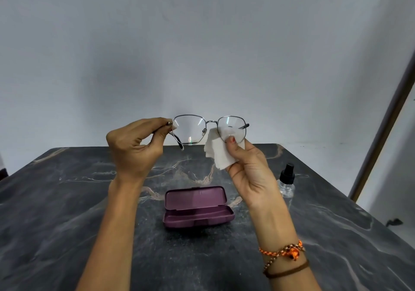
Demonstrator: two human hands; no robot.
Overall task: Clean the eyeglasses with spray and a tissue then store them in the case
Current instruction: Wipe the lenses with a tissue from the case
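Observation:
Thin metal-framed eyeglasses (210, 122) are held up in the air above the table's far half. My left hand (134, 147) pinches the frame at its left hinge. My right hand (249, 167) grips a folded white tissue (216, 153) and presses it onto the right lens, thumb on the near face. A purple glasses case (197, 207) lies open on the table below, with nothing inside. A small clear spray bottle (286, 181) with a black nozzle stands upright to the right of my right hand.
The dark marbled table (67, 212) fills the lower view, with a grey wall close behind it. A wooden door frame (381, 133) leans along the right side. Thread bracelets circle my right wrist (284, 257).

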